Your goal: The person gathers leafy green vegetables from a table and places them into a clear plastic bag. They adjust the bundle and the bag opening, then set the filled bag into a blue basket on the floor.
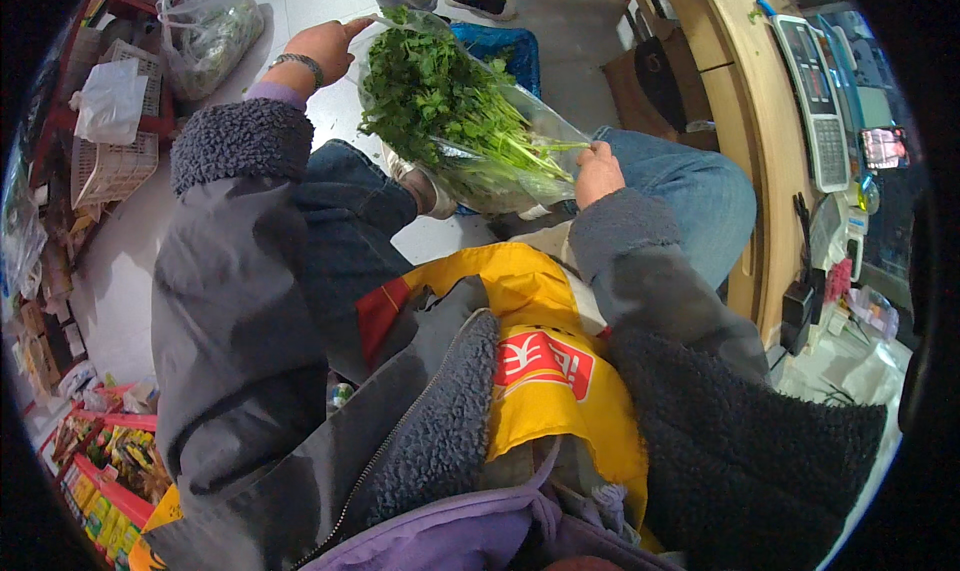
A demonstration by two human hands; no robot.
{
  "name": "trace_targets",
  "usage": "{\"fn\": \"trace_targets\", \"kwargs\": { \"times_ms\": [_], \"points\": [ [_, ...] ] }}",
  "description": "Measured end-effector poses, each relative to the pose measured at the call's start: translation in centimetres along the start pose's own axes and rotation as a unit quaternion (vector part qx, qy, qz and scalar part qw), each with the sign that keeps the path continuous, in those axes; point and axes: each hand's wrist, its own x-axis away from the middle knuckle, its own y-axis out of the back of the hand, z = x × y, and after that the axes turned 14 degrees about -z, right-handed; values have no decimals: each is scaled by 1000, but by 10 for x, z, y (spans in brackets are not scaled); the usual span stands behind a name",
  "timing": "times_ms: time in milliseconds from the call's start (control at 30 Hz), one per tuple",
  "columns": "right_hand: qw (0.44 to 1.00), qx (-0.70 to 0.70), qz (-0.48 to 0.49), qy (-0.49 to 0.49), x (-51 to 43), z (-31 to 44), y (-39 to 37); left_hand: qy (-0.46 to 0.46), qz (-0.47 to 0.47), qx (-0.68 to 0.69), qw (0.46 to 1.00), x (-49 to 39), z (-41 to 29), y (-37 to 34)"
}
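Observation:
A bunch of leafy green herbs, seemingly coriander (427, 83), lies inside a clear plastic bag (551, 113) held above the floor between my knees. The leaves are toward the upper left and the pale stems toward the lower right. My left hand (319, 50) grips the bag's upper left edge with thumb and index finger. At the stem end, my right hand (598, 175) is closed on the bag's other edge; its fingertips are partly hidden. Below and behind the bag stands a blue plastic basket (525, 53), mostly covered by it.
Wooden counter (739, 121) on the right carries a scale (817, 106) and a phone (885, 148). At left are a filled plastic bag (210, 42) and white baskets (112, 170) on red shelving. Another person's shoe (480, 2) is at the top. Packaged goods (97, 511) sit lower left.

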Motion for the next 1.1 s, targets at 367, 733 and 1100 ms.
{"fn": "trace_targets", "kwargs": {
  "times_ms": [367, 733, 1100],
  "points": [
    [995, 34, 74, -64, -5, 2, 28, 11, -9, -9, 1000, -2, 8, -11],
    [993, -68, 76, -63, 4, -3, 22, -27, -61, 56, 996, 4, -6, -5],
    [965, -232, 94, -82, 24, 2, 30, -237, 103, 153, 954, 19, -204, -21]
  ]
}}
